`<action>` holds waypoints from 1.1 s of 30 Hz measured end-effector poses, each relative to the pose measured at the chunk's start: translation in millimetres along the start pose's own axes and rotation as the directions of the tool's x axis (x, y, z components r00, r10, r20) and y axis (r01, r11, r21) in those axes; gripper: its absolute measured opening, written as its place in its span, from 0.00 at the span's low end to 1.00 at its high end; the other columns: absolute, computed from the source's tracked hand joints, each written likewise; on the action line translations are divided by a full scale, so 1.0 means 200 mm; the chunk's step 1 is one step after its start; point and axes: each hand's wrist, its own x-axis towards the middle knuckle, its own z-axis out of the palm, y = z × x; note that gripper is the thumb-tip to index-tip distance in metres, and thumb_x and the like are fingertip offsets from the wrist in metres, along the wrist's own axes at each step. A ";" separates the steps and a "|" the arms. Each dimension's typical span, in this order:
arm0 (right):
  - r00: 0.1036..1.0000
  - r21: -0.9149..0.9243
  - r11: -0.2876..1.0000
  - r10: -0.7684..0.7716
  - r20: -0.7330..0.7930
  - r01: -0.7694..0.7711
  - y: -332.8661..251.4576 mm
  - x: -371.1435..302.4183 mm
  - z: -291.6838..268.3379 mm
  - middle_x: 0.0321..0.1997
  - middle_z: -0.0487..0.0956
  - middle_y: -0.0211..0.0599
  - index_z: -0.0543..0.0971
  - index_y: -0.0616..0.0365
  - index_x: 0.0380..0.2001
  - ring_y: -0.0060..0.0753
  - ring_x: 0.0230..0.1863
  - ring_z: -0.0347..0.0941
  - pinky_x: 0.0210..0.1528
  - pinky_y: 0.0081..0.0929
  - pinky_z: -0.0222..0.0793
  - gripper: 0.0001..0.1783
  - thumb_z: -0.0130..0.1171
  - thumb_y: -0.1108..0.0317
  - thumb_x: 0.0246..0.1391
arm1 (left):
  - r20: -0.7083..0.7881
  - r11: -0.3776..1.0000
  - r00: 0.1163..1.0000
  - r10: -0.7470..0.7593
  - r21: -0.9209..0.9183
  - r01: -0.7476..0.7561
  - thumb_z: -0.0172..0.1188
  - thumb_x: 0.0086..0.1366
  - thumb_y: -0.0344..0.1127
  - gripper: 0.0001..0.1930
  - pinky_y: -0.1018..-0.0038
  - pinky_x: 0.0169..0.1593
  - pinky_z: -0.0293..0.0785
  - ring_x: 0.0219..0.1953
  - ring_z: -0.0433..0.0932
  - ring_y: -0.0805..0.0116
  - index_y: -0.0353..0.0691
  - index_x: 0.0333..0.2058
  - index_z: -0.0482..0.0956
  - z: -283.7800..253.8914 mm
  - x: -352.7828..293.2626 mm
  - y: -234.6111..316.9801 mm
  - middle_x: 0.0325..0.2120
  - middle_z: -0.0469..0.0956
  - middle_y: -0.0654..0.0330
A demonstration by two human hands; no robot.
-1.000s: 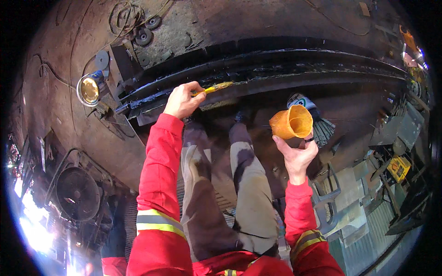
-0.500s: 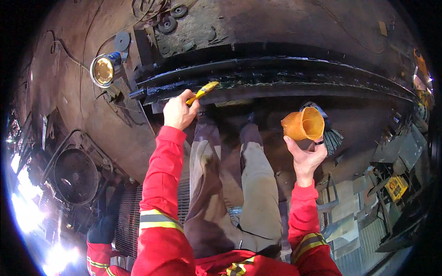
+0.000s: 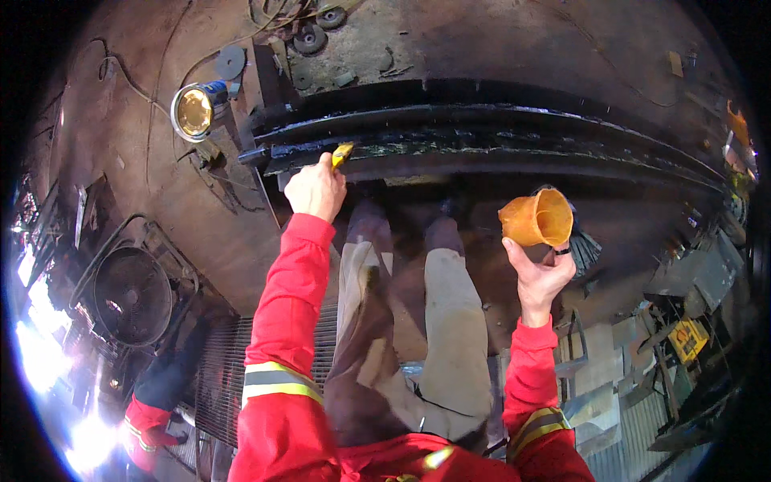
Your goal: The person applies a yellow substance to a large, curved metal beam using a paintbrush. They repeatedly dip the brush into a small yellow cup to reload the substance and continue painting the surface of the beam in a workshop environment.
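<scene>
My left hand point(image 3: 315, 191) is closed around the handle of a yellow paintbrush point(image 3: 342, 154). The brush's tip end is at the near side of a long black steel beam point(image 3: 450, 143), which looks wet and shiny in places; whether the bristles touch it I cannot tell. My right hand point(image 3: 540, 273) grips an orange plastic cup point(image 3: 536, 218) from below. The cup is tilted, its mouth facing right and toward me, and its contents cannot be made out. It is held to the right of my legs, nearer to me than the beam.
An opened paint can point(image 3: 194, 112) stands left of the beam, near a grey disc point(image 3: 230, 62). A round fan point(image 3: 132, 296) is at the left, with another person's red sleeve point(image 3: 146, 430) below. Metal sheets point(image 3: 598, 386) lie at the right; cables cross the floor.
My left hand has turned the paintbrush more upright, and its tip has shifted left along the beam. The cup stays in my right hand. The whole view has moved slightly.
</scene>
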 end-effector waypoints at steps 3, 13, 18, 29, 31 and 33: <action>1.000 -0.020 1.000 -0.015 0.015 0.016 0.01 0.01 0.00 0.48 0.77 0.36 0.79 0.63 0.41 0.31 0.49 0.75 0.54 0.29 0.70 0.25 0.77 0.77 0.36 | -0.002 0.999 0.999 -0.047 0.006 0.047 0.61 0.59 0.44 0.11 0.55 0.32 0.78 0.28 0.82 0.47 0.46 0.36 0.78 -0.03 -0.02 0.04 0.23 0.81 0.49; 1.000 -0.031 0.999 -0.005 -0.003 0.005 0.04 -0.01 -0.03 0.49 0.78 0.38 0.80 0.63 0.42 0.34 0.51 0.75 0.58 0.33 0.67 0.27 0.78 0.76 0.34 | 0.088 0.925 0.984 0.153 -0.364 -0.111 0.62 0.59 0.45 0.14 0.59 0.41 0.78 0.35 0.82 0.47 0.42 0.38 0.82 -0.06 -0.04 0.22 0.32 0.83 0.48; 0.999 -0.006 0.999 0.032 -0.033 -0.032 0.08 -0.02 -0.07 0.48 0.78 0.37 0.80 0.63 0.42 0.35 0.50 0.75 0.56 0.32 0.68 0.28 0.79 0.75 0.33 | 0.088 0.884 0.978 0.191 -0.448 -0.132 0.64 0.59 0.41 0.13 0.61 0.39 0.78 0.34 0.83 0.48 0.42 0.39 0.82 -0.07 -0.14 0.21 0.32 0.84 0.51; 0.993 0.056 0.993 0.106 -0.056 -0.103 -0.04 -0.03 -0.20 0.48 0.81 0.39 0.77 0.67 0.49 0.32 0.50 0.77 0.58 0.33 0.70 0.30 0.76 0.80 0.39 | 0.009 0.870 0.997 -0.073 -0.489 0.068 0.64 0.59 0.45 0.13 0.58 0.38 0.80 0.32 0.83 0.48 0.47 0.40 0.81 0.14 -0.21 0.12 0.28 0.83 0.49; 1.000 -0.155 0.988 0.001 -0.026 -0.005 -0.01 -0.04 -0.16 0.47 0.81 0.38 0.79 0.68 0.45 0.29 0.45 0.77 0.53 0.28 0.70 0.24 0.75 0.78 0.42 | 0.034 0.928 0.994 -0.104 -0.357 0.109 0.61 0.60 0.49 0.15 0.53 0.37 0.78 0.31 0.82 0.47 0.50 0.43 0.80 0.05 -0.16 0.03 0.26 0.82 0.49; 0.998 -0.103 0.992 -0.065 0.022 0.067 0.07 -0.05 -0.08 0.46 0.81 0.40 0.79 0.69 0.45 0.30 0.46 0.76 0.53 0.29 0.68 0.24 0.75 0.75 0.44 | 0.006 0.928 0.989 -0.149 -0.346 0.142 0.61 0.59 0.47 0.13 0.52 0.33 0.76 0.29 0.81 0.46 0.47 0.37 0.78 0.02 -0.19 -0.12 0.24 0.81 0.50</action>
